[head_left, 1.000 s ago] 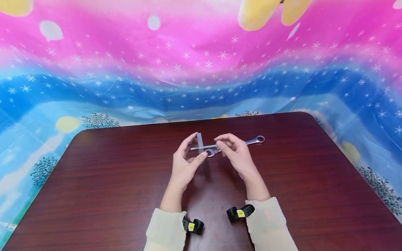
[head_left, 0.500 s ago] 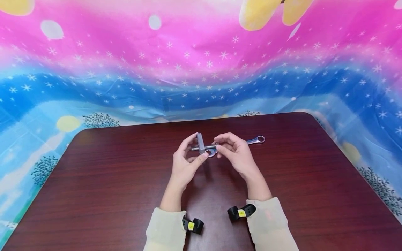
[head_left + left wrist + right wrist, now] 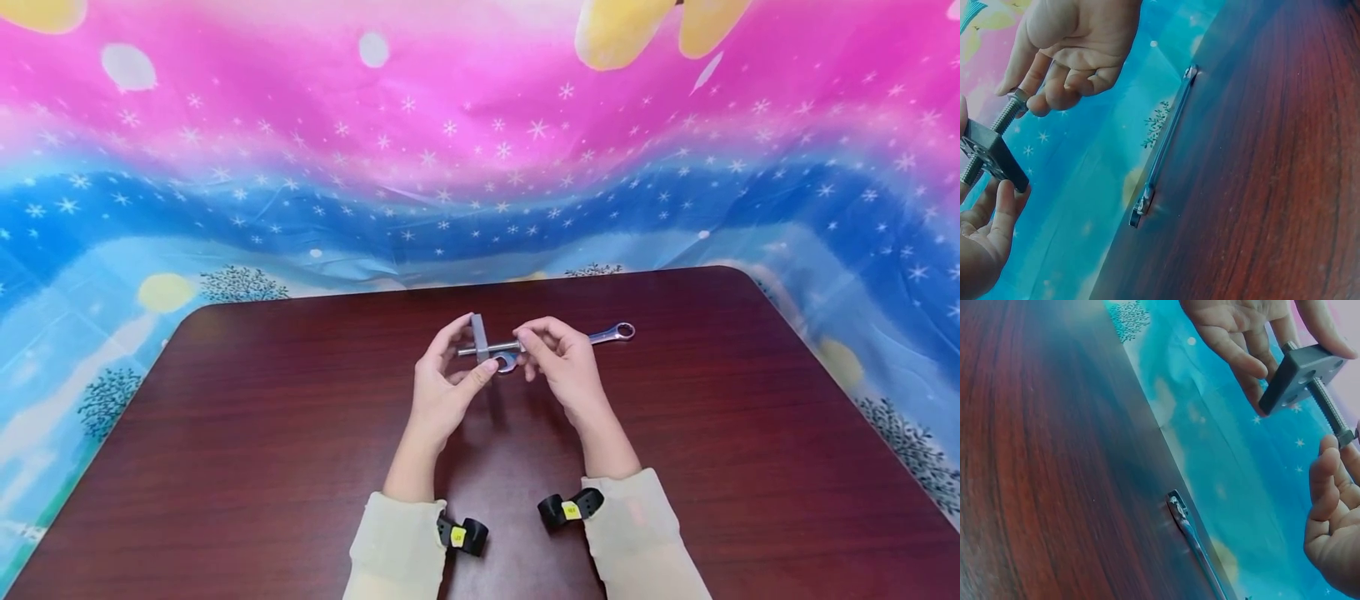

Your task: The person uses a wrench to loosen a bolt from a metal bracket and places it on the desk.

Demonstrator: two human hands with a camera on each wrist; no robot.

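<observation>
My left hand [image 3: 444, 383] grips a grey square metal block [image 3: 480, 337] by its edges, between thumb and fingers, above the table. Through the block runs a threaded bolt [image 3: 501, 347], its plain end sticking out on the left. My right hand [image 3: 566, 367] pinches the hex head [image 3: 1018, 98] of this bolt between thumb and fingertips. In the right wrist view, several holes show in the face of the block [image 3: 1300, 375], and the bolt's thread [image 3: 1329, 407] stands out from it. Behind the hands, a combination wrench [image 3: 615, 333] lies on the table, partly hidden by the right hand.
The dark red wooden table [image 3: 300, 450] has rounded far corners. A colourful patterned cloth [image 3: 480, 167] hangs behind it and along its sides. Both sleeved wrists carry black camera mounts, one on the left [image 3: 465, 536] and one on the right [image 3: 568, 510].
My right fingers spread a little at the bolt head half a second ago and now close on it again. The left hand and block stay nearly still; the wrench has not moved.
</observation>
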